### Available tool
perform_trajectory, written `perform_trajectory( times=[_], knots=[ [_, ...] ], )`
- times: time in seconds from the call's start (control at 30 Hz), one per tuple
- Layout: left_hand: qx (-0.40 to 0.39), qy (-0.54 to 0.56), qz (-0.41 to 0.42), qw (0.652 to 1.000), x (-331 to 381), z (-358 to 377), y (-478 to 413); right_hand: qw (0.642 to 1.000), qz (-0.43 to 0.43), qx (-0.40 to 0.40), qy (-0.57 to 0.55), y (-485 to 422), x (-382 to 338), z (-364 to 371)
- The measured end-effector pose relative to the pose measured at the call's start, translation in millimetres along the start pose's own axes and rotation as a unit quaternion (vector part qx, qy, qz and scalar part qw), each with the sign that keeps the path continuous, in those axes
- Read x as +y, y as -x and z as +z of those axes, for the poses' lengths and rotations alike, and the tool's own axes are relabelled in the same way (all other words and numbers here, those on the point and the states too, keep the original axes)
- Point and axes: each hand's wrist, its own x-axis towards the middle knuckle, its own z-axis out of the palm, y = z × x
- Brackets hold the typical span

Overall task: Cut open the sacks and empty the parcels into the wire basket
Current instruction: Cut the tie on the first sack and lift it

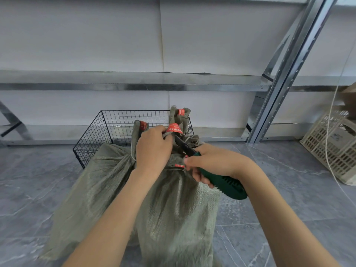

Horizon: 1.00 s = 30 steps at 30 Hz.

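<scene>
Red tape (174,128): white print, unreadable.
Sack (173,209): green woven, neck bunched.
Left hand (153,145): grips neck.
Right hand (210,162): grips green knife (223,183).

Sack: grey-green woven plastic sack (173,209), upright on the grey tiled floor (289,189), neck gathered.
Left hand: left hand (152,147) grips the gathered neck.
Neck tie: red printed tape band (174,129), just above the left hand's fingers.
Right hand: right hand (212,162) grips the dark green plastic-handled knife (225,184).
Blade: dark, angled up to the neck, just below the tape band.
Basket: black wire mesh basket (92,139), on the floor directly behind the sack.
Right edge: beige slotted plastic crate (331,147), tilted.
</scene>
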Motion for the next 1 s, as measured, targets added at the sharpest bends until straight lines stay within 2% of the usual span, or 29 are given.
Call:
perform_trajectory(
  times=[0.17, 0.37, 0.6, 0.87, 1.0],
  knots=[
    [0.003, 0.002, 0.011, 1.000, -0.7, 0.1, 1.1, 0.999, 0.021, 0.036, 0.005, -16.8, 0.3, 3.6],
    [0.017, -0.017, 0.020, 1.000, 2.5, 0.4, 0.9, 0.993, -0.028, 0.114, -0.006, -23.6, -6.0, 6.4],
    [0.020, -0.013, 0.026, 0.999, 5.0, 3.3, -0.1, 0.994, -0.046, 0.098, -0.009, -24.3, -2.6, 9.7],
    [0.035, -0.022, 0.028, 0.999, 6.0, 5.8, 0.9, 0.985, -0.043, 0.110, -0.124, -24.1, -6.1, 14.0],
    [0.002, -0.038, 0.051, 0.998, 3.0, 10.9, -1.5, 0.981, -0.070, 0.141, -0.116, -27.3, -3.2, 16.0]
  ],
)
